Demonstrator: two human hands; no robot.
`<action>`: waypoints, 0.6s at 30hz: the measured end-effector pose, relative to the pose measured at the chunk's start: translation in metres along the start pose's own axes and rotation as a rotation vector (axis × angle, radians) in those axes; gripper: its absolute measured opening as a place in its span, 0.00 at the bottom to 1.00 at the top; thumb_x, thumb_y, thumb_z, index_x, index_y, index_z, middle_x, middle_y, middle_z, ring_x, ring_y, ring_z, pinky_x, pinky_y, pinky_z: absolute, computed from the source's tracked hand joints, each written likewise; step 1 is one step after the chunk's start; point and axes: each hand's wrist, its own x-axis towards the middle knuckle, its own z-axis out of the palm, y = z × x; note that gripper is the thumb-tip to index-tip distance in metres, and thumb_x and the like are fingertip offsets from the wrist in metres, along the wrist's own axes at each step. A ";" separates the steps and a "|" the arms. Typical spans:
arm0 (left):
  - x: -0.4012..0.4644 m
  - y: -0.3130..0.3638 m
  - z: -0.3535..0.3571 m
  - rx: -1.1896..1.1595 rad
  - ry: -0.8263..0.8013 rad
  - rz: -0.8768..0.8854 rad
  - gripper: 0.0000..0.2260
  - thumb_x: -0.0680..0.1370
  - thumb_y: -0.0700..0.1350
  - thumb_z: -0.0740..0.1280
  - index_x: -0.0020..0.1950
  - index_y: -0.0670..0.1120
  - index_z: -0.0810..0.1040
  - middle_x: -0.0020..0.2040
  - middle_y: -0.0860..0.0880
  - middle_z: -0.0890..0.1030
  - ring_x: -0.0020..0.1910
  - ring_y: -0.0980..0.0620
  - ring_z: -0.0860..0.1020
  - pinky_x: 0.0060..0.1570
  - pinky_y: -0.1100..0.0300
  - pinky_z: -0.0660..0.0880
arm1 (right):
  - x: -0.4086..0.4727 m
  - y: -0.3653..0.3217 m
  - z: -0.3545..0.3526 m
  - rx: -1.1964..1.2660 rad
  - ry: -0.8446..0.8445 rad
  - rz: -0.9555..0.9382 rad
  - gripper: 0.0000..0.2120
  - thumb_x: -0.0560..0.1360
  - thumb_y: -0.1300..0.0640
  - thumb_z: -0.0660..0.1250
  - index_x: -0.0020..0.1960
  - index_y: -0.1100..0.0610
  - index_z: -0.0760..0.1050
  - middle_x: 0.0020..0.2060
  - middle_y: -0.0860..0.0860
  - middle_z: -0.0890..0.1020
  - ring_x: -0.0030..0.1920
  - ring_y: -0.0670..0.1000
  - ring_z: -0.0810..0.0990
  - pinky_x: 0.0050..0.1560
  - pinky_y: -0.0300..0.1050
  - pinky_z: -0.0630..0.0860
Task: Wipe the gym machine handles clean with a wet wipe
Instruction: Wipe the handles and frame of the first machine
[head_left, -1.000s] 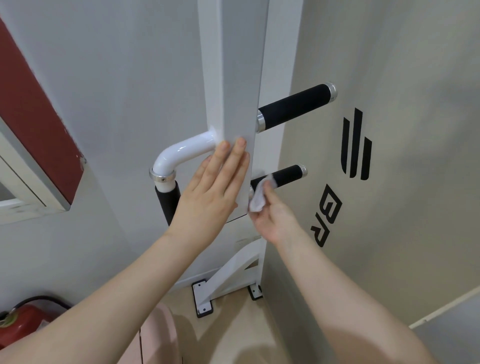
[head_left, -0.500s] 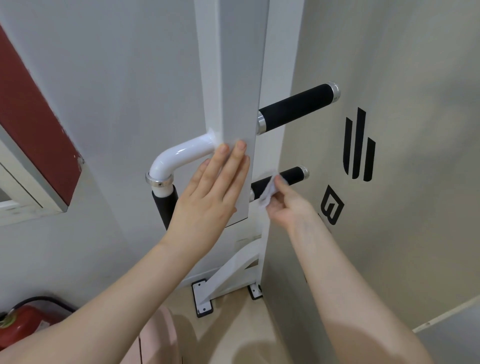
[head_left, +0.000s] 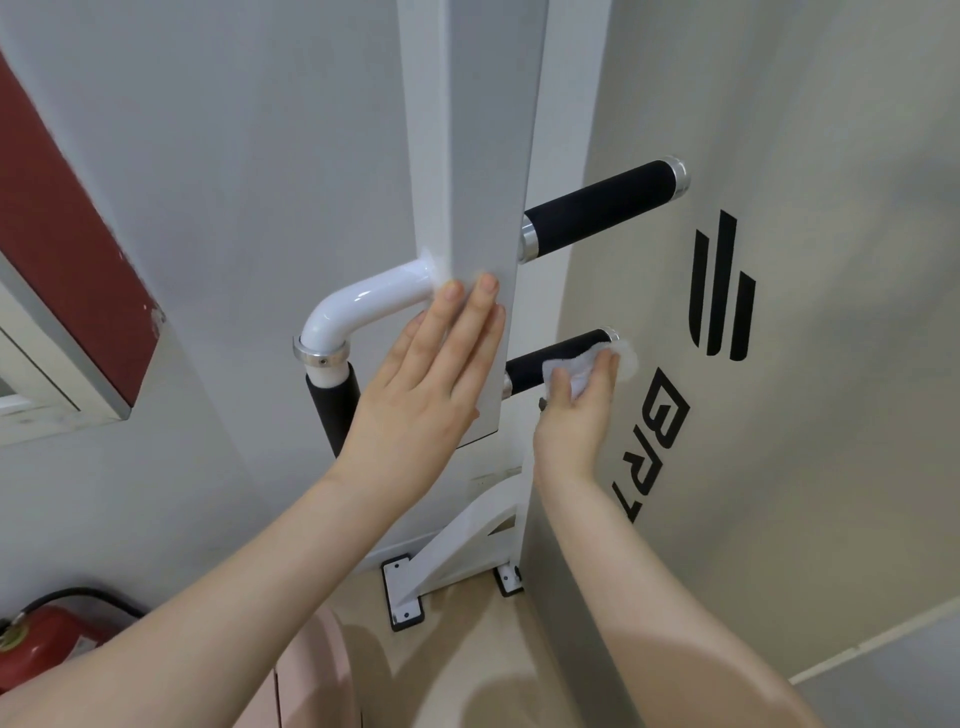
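Observation:
A white machine post (head_left: 467, 156) carries three black foam handles. My right hand (head_left: 576, 415) holds a white wet wipe (head_left: 576, 371) wrapped over the outer end of the lower right handle (head_left: 540, 364). The upper right handle (head_left: 597, 213) sticks out bare above it. My left hand (head_left: 426, 384) lies flat with straight fingers against the post's front face. A white bent tube (head_left: 358, 306) leads left and down to a third black handle (head_left: 332, 400), partly hidden behind my left hand.
A beige machine panel (head_left: 805, 415) with black lettering stands right of the post. The post's white foot bracket (head_left: 447, 556) is bolted to the floor. A red fire extinguisher (head_left: 47, 644) sits at the lower left. A red-and-white wall frame (head_left: 67, 291) is at left.
My right hand has slid the wipe outward along the lower right handle, from near the post to its capped end. My left hand has stayed flat on the post.

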 end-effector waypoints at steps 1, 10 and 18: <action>0.000 0.000 0.002 0.007 0.001 -0.006 0.41 0.69 0.45 0.72 0.74 0.38 0.51 0.74 0.41 0.52 0.73 0.43 0.45 0.72 0.52 0.45 | -0.004 0.005 -0.002 -0.099 -0.024 -0.120 0.25 0.80 0.60 0.55 0.75 0.57 0.52 0.75 0.48 0.52 0.73 0.40 0.51 0.72 0.33 0.51; 0.002 -0.007 0.010 0.013 -0.009 -0.006 0.40 0.70 0.42 0.71 0.74 0.38 0.49 0.75 0.42 0.49 0.75 0.43 0.41 0.72 0.51 0.45 | 0.033 0.003 -0.032 -0.850 -0.346 -0.810 0.17 0.78 0.61 0.52 0.63 0.58 0.72 0.65 0.52 0.74 0.69 0.54 0.67 0.70 0.51 0.57; 0.002 -0.009 0.013 0.009 -0.012 0.003 0.42 0.69 0.48 0.71 0.74 0.39 0.50 0.74 0.42 0.45 0.74 0.45 0.36 0.72 0.52 0.45 | 0.028 -0.007 -0.021 -1.015 -0.568 -1.075 0.23 0.72 0.66 0.51 0.63 0.64 0.73 0.61 0.57 0.78 0.63 0.58 0.75 0.66 0.55 0.62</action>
